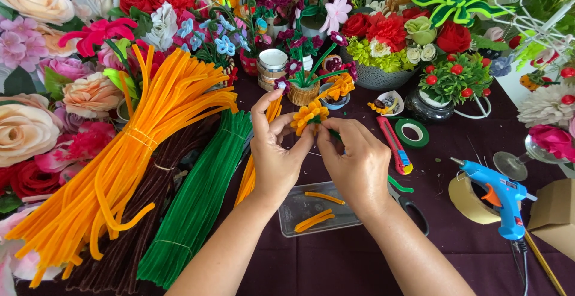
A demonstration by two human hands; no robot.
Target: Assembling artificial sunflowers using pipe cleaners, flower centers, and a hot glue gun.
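Note:
My left hand and my right hand meet at the middle of the table, both pinching a small orange pipe-cleaner flower held up between the fingertips. A green stem piece shows at my right fingers, just under the flower. Below my hands lies a clear plastic tray with a few short orange pipe-cleaner pieces in it.
Bundles of orange, brown and green pipe cleaners lie at the left. A red utility knife, green tape roll, scissors, blue glue gun and tan tape roll sit at the right. Flower arrangements crowd the back.

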